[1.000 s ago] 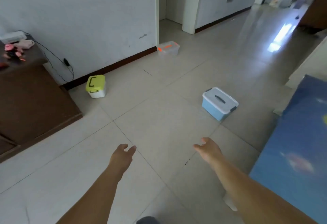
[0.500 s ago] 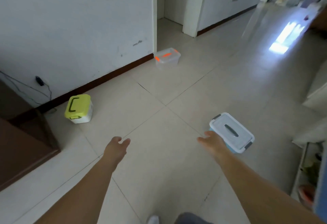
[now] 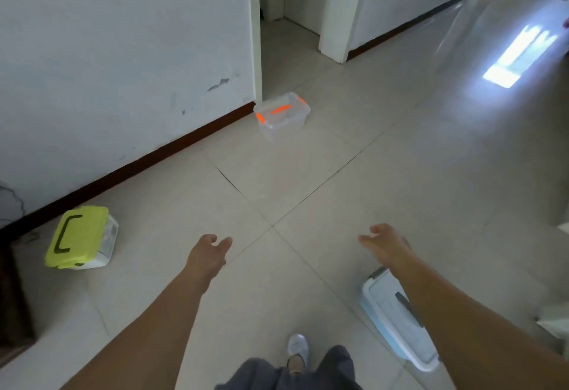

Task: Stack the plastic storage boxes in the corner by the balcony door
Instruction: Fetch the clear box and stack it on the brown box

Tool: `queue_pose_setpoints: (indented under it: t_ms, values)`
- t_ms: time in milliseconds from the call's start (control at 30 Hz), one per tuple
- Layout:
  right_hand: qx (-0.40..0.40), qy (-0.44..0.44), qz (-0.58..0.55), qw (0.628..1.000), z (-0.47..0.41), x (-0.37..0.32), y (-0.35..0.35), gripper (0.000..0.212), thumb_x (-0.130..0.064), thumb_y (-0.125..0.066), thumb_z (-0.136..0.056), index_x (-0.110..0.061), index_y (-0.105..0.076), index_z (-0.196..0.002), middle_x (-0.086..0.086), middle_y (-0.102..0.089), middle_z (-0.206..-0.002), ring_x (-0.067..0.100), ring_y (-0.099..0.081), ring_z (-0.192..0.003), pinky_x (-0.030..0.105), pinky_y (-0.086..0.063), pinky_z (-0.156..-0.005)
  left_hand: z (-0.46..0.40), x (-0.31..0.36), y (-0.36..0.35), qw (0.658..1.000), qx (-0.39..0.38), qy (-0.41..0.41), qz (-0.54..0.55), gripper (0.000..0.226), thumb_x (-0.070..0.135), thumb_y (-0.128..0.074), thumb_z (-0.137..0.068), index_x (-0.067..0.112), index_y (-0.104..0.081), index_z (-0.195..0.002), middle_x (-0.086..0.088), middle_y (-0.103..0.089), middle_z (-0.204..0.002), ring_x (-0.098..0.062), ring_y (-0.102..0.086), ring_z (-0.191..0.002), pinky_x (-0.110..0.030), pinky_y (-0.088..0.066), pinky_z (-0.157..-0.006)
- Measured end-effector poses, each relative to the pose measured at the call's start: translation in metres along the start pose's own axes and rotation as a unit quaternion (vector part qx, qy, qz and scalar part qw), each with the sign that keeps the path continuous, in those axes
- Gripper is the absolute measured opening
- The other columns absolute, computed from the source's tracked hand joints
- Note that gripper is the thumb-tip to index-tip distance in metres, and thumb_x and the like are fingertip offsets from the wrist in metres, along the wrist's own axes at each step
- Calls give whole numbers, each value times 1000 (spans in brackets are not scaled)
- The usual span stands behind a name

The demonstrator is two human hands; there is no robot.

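Three plastic storage boxes stand apart on the tiled floor. A clear box with orange handle and clips (image 3: 281,115) sits by the wall corner ahead. A white box with a lime-green lid (image 3: 81,239) rests near the skirting at the left. A light blue box with a white lid (image 3: 395,315) lies at the lower right, partly hidden under my right forearm. My left hand (image 3: 209,255) and my right hand (image 3: 389,244) are stretched forward above the floor, fingers apart, holding nothing.
A white wall with a dark skirting board (image 3: 172,149) runs along the left. A doorway (image 3: 289,4) opens behind the clear box. Dark furniture (image 3: 12,294) stands at the far left. My shoe (image 3: 298,348) and trouser leg show at the bottom.
The view has advanced: the blue box slid from the middle right to beside my right forearm, the green-lidded box moved down-left, and the clear box came closer. Both hands stay empty.
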State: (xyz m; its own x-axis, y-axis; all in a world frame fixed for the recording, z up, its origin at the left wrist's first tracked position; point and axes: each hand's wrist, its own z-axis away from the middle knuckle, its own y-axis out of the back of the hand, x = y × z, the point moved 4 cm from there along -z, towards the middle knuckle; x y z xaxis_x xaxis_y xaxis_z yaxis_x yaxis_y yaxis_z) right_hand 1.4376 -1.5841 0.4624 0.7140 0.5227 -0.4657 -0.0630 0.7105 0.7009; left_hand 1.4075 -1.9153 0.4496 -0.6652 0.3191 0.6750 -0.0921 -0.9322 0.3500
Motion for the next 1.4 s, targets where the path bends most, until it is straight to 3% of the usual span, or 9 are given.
queue_pose_setpoints:
  t_ms: [133,333,500,633,767,933,1067,1233,1400]
  values:
    - [25,23,8,999,-91,-68,45,52,-29,-58,-87,-10,-49,-135,11,-53,-139,29,-49,-127,29,-37,-101,-61,84,-32,1000,-8,-13,0,55,30,-53,-93,6,-38,-140,-21,-51,-134,-30,-60,-98,-42,-44,-98]
    - [30,43,-19,998,-223,-155,71,51,-30,-60,-85,-12,-51,-132,10,-58,-132,27,-51,-122,26,-38,-95,-174,185,-61,1000,1,-12,-8,56,29,-53,-93,4,-37,-140,-22,-51,-134,-35,-60,-108,-41,-43,-100]
    - [-2,21,-26,999,-329,-224,95,52,-30,-60,-86,-10,-50,-133,11,-56,-135,28,-50,-125,30,-38,-100,-278,279,-83,1000,-4,15,3,55,30,-54,-93,4,-39,-139,-20,-54,-123,-32,-59,-96,-31,-45,-71]
    - [-10,24,-33,999,-403,-268,126,53,-34,-62,-85,-12,-51,-132,11,-55,-136,29,-50,-125,31,-38,-99,-339,348,-93,999,-7,9,-30,57,34,-52,-93,7,-38,-141,-18,-53,-129,-33,-59,-110,-41,-45,-98]
    - [-23,15,-32,999,-484,-306,150,52,-32,-63,-85,-11,-52,-131,13,-56,-134,29,-51,-124,30,-38,-97,-401,406,-106,999,5,23,-30,57,34,-53,-92,7,-39,-140,-18,-54,-131,-31,-60,-104,-42,-45,-101]
    - [-52,26,-4,998,-595,-359,163,52,-29,-63,-85,-9,-51,-132,15,-55,-134,31,-52,-122,34,-39,-100,-485,467,-139,999,29,42,14,56,33,-52,-93,6,-38,-140,-20,-52,-131,-26,-57,-93,-41,-46,-96]
    - [-108,51,64,991,-693,-420,171,51,-28,-63,-84,-8,-52,-130,14,-56,-133,29,-53,-120,29,-40,-95,-542,513,-169,993,59,86,62,54,30,-53,-93,5,-39,-139,-18,-56,-117,-27,-56,-90,-37,-46,-80]
    - [-144,81,135,977,-781,-486,166,51,-26,-63,-85,-3,-52,-130,16,-55,-135,29,-51,-124,31,-40,-99,-593,547,-190,982,75,132,110,54,31,-52,-94,6,-38,-140,-20,-53,-130,-32,-59,-108,-41,-47,-96]
    - [-190,137,234,944,-834,-536,132,56,-30,-59,-88,-3,-46,-135,15,-52,-140,28,-49,-128,29,-37,-103,-639,561,-201,970,105,169,137,52,30,-51,-94,6,-40,-139,-20,-55,-127,-26,-57,-93,-31,-46,-71]
